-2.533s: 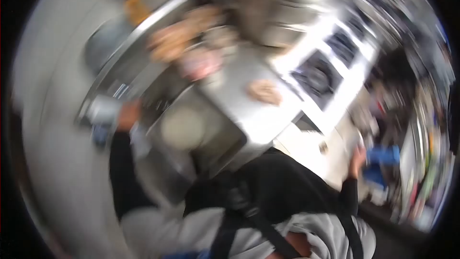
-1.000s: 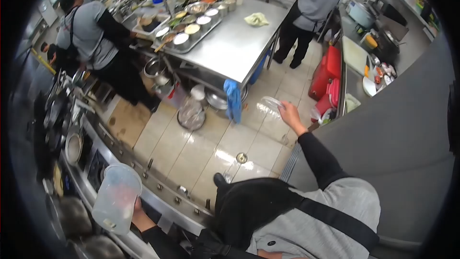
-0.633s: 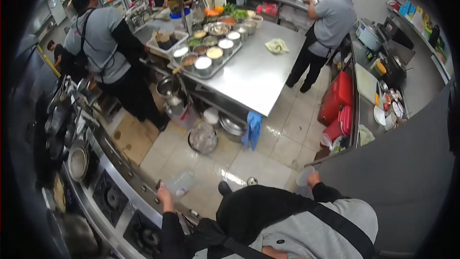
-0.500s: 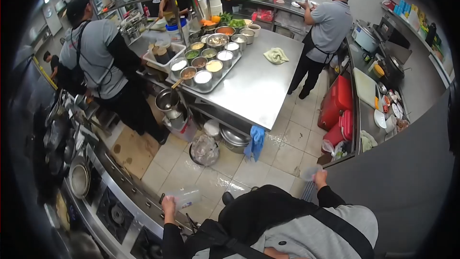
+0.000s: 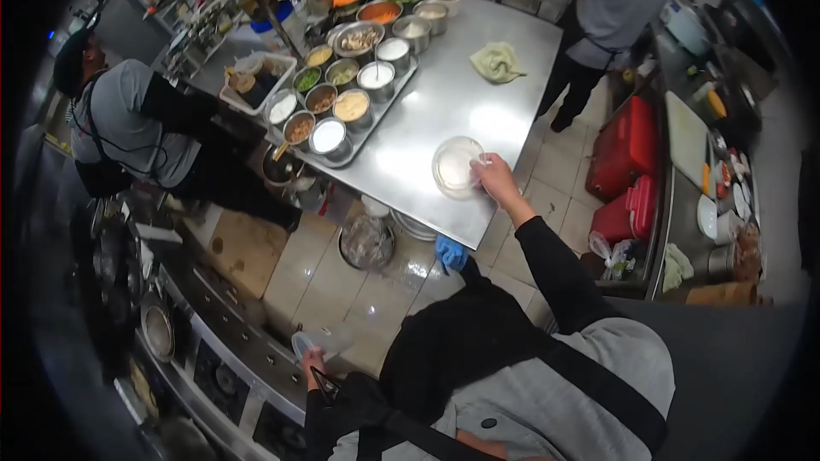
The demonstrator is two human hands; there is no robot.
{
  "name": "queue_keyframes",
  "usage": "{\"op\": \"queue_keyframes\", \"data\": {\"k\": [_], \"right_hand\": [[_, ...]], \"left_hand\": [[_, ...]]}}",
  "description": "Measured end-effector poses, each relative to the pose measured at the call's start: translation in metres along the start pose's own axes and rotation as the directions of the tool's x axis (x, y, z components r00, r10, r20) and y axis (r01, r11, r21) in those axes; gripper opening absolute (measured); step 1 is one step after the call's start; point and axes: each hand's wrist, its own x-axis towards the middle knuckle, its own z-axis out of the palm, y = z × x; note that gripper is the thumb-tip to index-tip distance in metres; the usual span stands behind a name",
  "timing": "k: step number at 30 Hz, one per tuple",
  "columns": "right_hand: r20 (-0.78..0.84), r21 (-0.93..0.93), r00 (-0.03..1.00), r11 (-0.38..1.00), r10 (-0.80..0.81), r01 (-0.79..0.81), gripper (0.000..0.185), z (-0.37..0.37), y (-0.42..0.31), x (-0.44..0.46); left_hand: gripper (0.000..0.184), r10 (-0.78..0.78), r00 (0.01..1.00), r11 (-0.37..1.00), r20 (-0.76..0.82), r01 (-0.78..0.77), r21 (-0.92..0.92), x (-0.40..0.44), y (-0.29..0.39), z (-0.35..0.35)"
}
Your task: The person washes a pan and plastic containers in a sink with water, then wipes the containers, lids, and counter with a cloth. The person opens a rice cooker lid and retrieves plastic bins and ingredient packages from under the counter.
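My right hand (image 5: 494,177) grips the rim of a round clear plastic container (image 5: 446,169) over the front part of the steel table (image 5: 410,175). Whether the container rests on the steel or hovers just above it, I cannot tell; the pale patch inside may be glare. Low on the left, my left hand (image 5: 313,360) is closed on a clear plastic cup (image 5: 335,340), held over the floor beside the stove. A crumpled light green cloth (image 5: 497,63) lies farther back on the table.
A tray (image 5: 373,130) with several metal pots of ingredients covers the table's left side. A blue cloth (image 5: 451,252) hangs at the near corner. Burners (image 5: 220,380) line the left; red coolers (image 5: 622,149) stand right. One co-worker (image 5: 145,124) is left, another (image 5: 611,8) behind the table.
My right hand has swung forward and left from beside the right-hand counter to above the table, carrying the round container. My left hand still holds the cup. My view has moved nearer the table.
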Motion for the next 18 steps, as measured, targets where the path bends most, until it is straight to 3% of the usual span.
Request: {"op": "queue_keyframes", "data": {"k": [2, 3, 6, 7, 8, 9, 10, 12, 13, 15, 16, 17, 18], "right_hand": [[-0.071, -0.315, 0.986, 0.941, -0.152, 0.123, 0.054, -0.005, -0.011, 0.021], [-0.092, -0.44, 0.963, 0.878, -0.251, 0.187, 0.054, -0.014, -0.016, 0.035], [-0.046, -0.487, 0.918, 0.811, -0.394, 0.324, 0.058, -0.047, 0.003, 0.168], [-0.027, -0.476, 0.864, 0.767, -0.502, 0.43, 0.06, -0.057, 0.007, 0.224], [-0.047, -0.62, 0.763, 0.618, -0.645, 0.484, 0.063, -0.062, 0.002, 0.278], [-0.067, -0.633, 0.696, 0.569, -0.715, 0.525, 0.066, -0.07, -0.008, 0.327], [-0.077, -0.653, 0.683, 0.554, -0.727, 0.516, 0.073, -0.071, -0.021, 0.362], [-0.025, -0.692, 0.873, 0.639, -0.487, 0.336, 0.087, -0.068, -0.031, 0.378], [0.059, -0.733, 0.913, 0.603, -0.404, 0.315, 0.094, -0.054, -0.029, 0.376], [0.234, -0.851, 0.819, 0.297, -0.524, 0.433, 0.053, -0.01, -0.005, 0.388], [0.442, -0.692, 0.702, 0.285, -0.559, 0.663, 0.043, 0.003, -0.01, 0.408], [0.358, -0.608, 0.621, 0.331, -0.697, 0.722, 0.039, 0.027, -0.014, 0.409], [0.394, -0.359, 0.789, 0.711, -0.472, 0.605, 0.036, 0.043, -0.051, 0.391]], "left_hand": [[0.024, -0.297, 0.955, 0.888, -0.008, 0.273, -0.371, -0.038, 0.034, 0.008], [0.024, -0.308, 0.949, 0.869, -0.065, 0.253, -0.425, -0.051, 0.051, 0.012], [0.022, -0.412, 0.891, 0.783, -0.19, 0.239, -0.575, -0.107, 0.1, 0.016], [0.022, -0.393, 0.901, 0.76, -0.182, 0.208, -0.615, -0.119, 0.109, 0.017], [0.023, -0.37, 0.911, 0.735, -0.182, 0.167, -0.657, -0.129, 0.115, 0.015], [0.023, -0.345, 0.919, 0.705, -0.191, 0.119, -0.699, -0.138, 0.121, 0.017], [0.025, -0.377, 0.91, 0.671, -0.174, 0.139, -0.728, -0.147, 0.141, 0.021], [0.027, -0.454, 0.874, 0.54, -0.173, 0.116, -0.834, -0.153, 0.192, 0.027], [0.03, -0.403, 0.905, 0.53, -0.134, 0.111, -0.84, -0.152, 0.209, 0.024], [0.03, -0.347, 0.923, 0.477, -0.168, 0.02, -0.879, -0.149, 0.239, 0.023], [0.029, -0.332, 0.926, 0.453, -0.179, -0.009, -0.891, -0.145, 0.246, 0.02], [0.03, -0.275, 0.944, 0.47, -0.184, -0.035, -0.882, -0.14, 0.246, 0.019], [0.031, -0.284, 0.936, 0.566, -0.206, -0.01, -0.824, -0.135, 0.258, 0.014]]}}
